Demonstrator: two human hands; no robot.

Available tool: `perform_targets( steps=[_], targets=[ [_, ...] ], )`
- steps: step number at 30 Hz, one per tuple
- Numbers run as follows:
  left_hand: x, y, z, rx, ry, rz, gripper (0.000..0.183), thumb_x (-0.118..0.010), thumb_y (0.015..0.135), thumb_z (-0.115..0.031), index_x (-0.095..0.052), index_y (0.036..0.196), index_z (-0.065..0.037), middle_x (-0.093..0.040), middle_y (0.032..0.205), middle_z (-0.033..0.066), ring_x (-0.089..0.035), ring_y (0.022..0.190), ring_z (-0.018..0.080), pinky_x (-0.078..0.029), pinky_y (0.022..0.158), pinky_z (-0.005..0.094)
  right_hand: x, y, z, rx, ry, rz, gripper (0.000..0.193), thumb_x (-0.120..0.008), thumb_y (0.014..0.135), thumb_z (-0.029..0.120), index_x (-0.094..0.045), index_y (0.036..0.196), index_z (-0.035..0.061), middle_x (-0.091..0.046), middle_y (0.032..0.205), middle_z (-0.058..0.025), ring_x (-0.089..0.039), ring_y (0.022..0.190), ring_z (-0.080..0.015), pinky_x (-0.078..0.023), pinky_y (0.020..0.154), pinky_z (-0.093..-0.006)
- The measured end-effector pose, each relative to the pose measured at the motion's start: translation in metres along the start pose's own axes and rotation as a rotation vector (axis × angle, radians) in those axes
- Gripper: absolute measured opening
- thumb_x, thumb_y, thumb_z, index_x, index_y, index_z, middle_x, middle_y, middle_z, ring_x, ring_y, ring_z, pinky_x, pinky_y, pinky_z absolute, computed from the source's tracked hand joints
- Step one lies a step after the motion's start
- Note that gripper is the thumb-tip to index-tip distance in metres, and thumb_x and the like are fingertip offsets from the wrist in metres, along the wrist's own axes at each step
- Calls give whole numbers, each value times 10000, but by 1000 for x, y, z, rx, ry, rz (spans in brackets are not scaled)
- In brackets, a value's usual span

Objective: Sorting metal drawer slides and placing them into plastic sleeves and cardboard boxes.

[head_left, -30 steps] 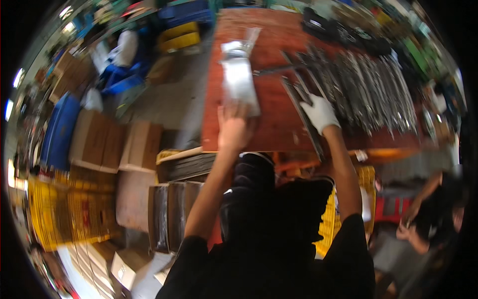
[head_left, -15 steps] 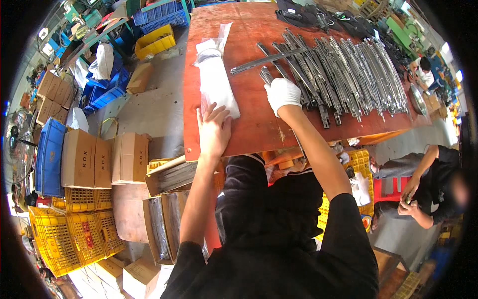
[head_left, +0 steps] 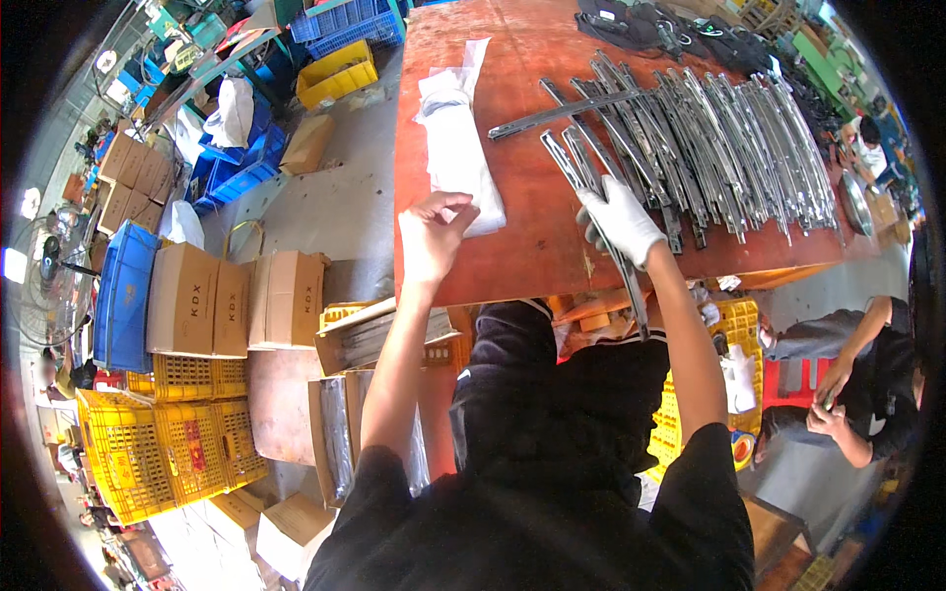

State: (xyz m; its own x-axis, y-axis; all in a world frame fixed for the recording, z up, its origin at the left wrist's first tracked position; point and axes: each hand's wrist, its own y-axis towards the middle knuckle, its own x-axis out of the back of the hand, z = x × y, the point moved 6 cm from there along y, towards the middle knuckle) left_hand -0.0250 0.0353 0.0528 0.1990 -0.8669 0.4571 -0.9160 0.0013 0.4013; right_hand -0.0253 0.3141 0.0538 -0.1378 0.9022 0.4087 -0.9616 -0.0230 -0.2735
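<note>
My right hand (head_left: 623, 223), in a white glove, is closed around long narrow metal drawer slides (head_left: 631, 294). Their near ends stick out over the table's front edge and their far ends point toward the other slides. My bare left hand (head_left: 432, 236) is at the near end of a stack of white plastic bags (head_left: 458, 148), thumb and fingers drawn together. Whether a bag edge is between those fingertips I cannot make out. A large row of metal drawer slides (head_left: 729, 148) covers the right of the table, with a single slide (head_left: 562, 114) lying crosswise at its left.
The red table (head_left: 532, 266) ends just before my legs. Dark cloth items (head_left: 621, 28) lie at its far edge, a round metal dish (head_left: 855, 202) at its right. Cartons (head_left: 182, 300) and yellow crates (head_left: 163, 448) stand left. Another person (head_left: 862, 374) sits at the right.
My right hand has taken hold of slides and drawn them toward me, over the front edge. My left hand has lifted from lying flat on the bags and its fingers have curled together.
</note>
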Motion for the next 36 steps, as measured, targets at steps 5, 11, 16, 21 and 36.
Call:
perform_targets(
  steps=[5, 11, 16, 21, 36],
  targets=[
    [6, 7, 5, 102, -378, 38, 237, -785, 829, -13, -717, 1052, 31, -742, 948, 99, -680, 825, 121, -572, 715, 286, -54, -50, 4, 55, 427, 299, 239, -669, 962, 183, -527, 1102, 51, -548, 705, 0, -524, 510, -97, -445, 434, -268],
    [6, 10, 10, 186, -723, 96, 318, -719, 842, 84, -654, 1151, 49, -734, 1010, 150, -705, 919, 185, -593, 821, 315, -86, -71, 3, 48, 528, 533, 335, -611, 991, 137, -510, 1288, 20, -545, 756, -16, -528, 582, -95, -463, 526, -255],
    [7, 7, 8, 134, -610, 113, 332, -705, 834, 113, -633, 1154, 64, -719, 1048, 159, -704, 948, 204, -594, 831, 313, -97, -78, 0, -52, 672, 718, 318, -569, 1025, 218, -534, 1270, 19, -568, 786, -21, -544, 604, -101, -472, 540, -256],
    [9, 11, 14, 209, -615, 134, 366, -703, 821, 120, -626, 1174, 63, -719, 1020, 133, -699, 940, 195, -587, 828, 308, -99, -74, -3, -24, 530, 708, 169, -581, 1009, 178, -534, 1111, 51, -540, 740, -2, -522, 558, -93, -461, 492, -257],
    [15, 25, 61, -55, -332, 193, 292, -600, 903, 102, -559, 1169, -11, -566, 1019, 40, -572, 954, 140, -511, 876, 301, -115, -56, -17, 106, 494, 564, 181, -702, 891, 120, -608, 974, -10, -611, 657, -89, -584, 503, -146, -461, 436, -310]
  ],
)
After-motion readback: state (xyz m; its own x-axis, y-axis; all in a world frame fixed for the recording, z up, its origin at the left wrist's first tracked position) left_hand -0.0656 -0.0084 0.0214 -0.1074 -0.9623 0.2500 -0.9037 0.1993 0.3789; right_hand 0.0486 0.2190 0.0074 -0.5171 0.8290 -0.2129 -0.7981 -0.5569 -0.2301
